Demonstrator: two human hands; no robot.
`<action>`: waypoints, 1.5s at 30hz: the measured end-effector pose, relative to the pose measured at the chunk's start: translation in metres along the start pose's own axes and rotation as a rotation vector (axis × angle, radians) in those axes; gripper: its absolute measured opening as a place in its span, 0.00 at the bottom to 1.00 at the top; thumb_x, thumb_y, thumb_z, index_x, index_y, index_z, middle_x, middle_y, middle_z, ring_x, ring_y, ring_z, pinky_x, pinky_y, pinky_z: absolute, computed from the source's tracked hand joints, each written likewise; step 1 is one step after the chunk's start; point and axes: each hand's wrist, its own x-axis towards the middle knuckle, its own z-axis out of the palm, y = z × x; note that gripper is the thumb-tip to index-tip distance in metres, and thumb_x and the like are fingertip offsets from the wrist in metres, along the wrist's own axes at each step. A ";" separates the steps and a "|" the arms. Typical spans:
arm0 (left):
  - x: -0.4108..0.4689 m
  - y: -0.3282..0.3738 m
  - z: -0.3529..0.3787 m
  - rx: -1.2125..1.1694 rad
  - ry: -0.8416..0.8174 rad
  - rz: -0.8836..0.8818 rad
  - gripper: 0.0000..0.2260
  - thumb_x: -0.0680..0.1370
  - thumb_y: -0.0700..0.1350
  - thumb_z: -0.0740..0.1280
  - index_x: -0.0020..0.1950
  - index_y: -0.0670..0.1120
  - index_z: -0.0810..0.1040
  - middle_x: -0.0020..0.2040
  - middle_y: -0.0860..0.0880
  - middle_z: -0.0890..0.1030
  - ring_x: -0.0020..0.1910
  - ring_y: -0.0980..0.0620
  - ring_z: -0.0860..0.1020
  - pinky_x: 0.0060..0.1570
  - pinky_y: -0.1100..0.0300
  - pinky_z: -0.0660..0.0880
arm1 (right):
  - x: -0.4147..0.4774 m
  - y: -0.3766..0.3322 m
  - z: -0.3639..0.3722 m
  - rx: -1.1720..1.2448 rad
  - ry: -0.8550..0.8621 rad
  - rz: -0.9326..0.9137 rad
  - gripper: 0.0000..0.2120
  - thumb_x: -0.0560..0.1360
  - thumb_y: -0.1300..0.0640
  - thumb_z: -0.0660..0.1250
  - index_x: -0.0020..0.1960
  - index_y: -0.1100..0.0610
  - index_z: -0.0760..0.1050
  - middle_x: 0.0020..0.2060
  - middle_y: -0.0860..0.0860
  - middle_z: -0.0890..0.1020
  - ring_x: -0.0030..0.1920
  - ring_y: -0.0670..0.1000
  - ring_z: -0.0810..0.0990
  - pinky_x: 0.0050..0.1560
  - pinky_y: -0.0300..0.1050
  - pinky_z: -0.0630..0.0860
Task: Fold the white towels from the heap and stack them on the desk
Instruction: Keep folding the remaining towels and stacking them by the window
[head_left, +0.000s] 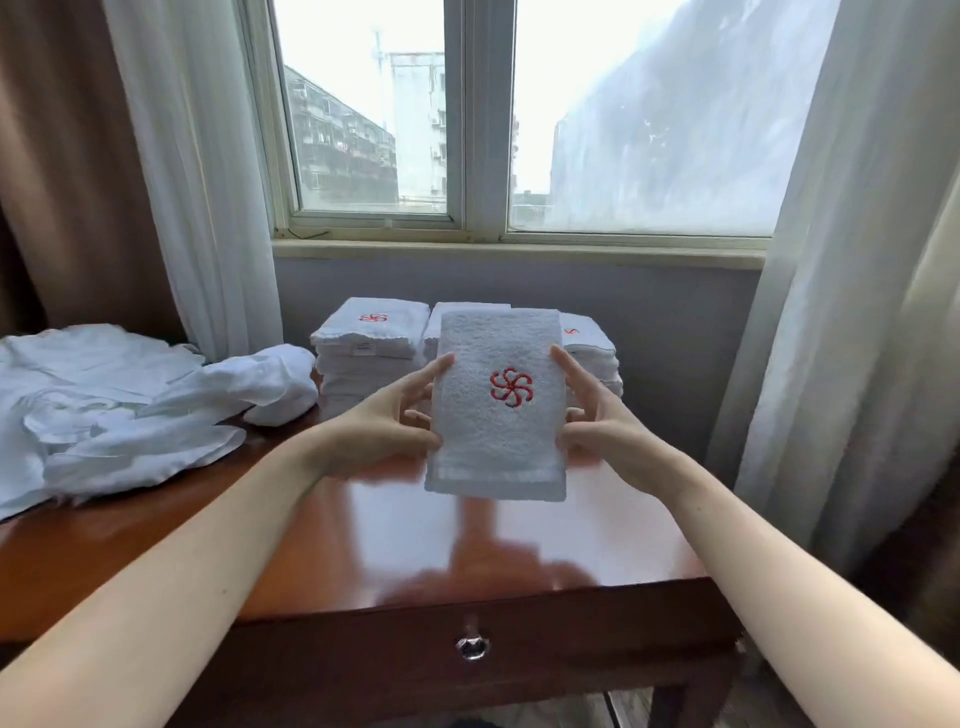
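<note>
Because the folded towel (496, 415) is soft terry, light and limp, it will likely sag or fall open if you take it by one corner, so hold it by both long edges, as you do here. It hangs upright above the desk (467, 545), clear of the wood, with its red emblem (511, 387) facing you and the finished stacks (363, 353) behind it at 12 o'clock. Your left hand (384, 421) pinches the towel's 9 o'clock edge, thumb low at the edge, index finger stretched up along it, the other fingers partly tucked behind the cloth. Your right hand (605, 426) mirrors that pinch on the 3 o'clock edge. Your forearms reach in from 7 and 5 o'clock, wrists roughly level, palms turned toward each other. The cloth looks neither slippery nor fragile, but its layers can slide on one another, so I judge a flat, even set-down matters more than force. The unfolded heap (130, 405) lies on the desk at 9 o'clock.
</note>
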 end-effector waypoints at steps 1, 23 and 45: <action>0.013 0.007 0.001 0.008 0.004 0.009 0.42 0.74 0.25 0.65 0.78 0.58 0.56 0.64 0.54 0.76 0.49 0.54 0.79 0.54 0.60 0.77 | 0.007 -0.002 -0.008 -0.002 0.020 -0.016 0.48 0.67 0.75 0.61 0.77 0.37 0.57 0.65 0.44 0.77 0.50 0.53 0.79 0.54 0.48 0.78; 0.308 0.026 -0.016 -0.002 0.019 -0.117 0.38 0.76 0.30 0.61 0.79 0.58 0.55 0.63 0.50 0.77 0.52 0.52 0.79 0.49 0.55 0.81 | 0.218 0.010 -0.167 -0.051 0.327 0.047 0.39 0.68 0.74 0.52 0.72 0.45 0.69 0.58 0.52 0.82 0.42 0.47 0.75 0.36 0.42 0.66; 0.237 0.010 0.017 0.775 0.219 0.029 0.20 0.80 0.47 0.63 0.72 0.49 0.73 0.69 0.51 0.76 0.68 0.51 0.73 0.67 0.54 0.68 | 0.175 0.001 -0.113 -0.686 0.324 0.128 0.22 0.76 0.55 0.61 0.71 0.52 0.72 0.71 0.47 0.73 0.71 0.50 0.70 0.65 0.44 0.67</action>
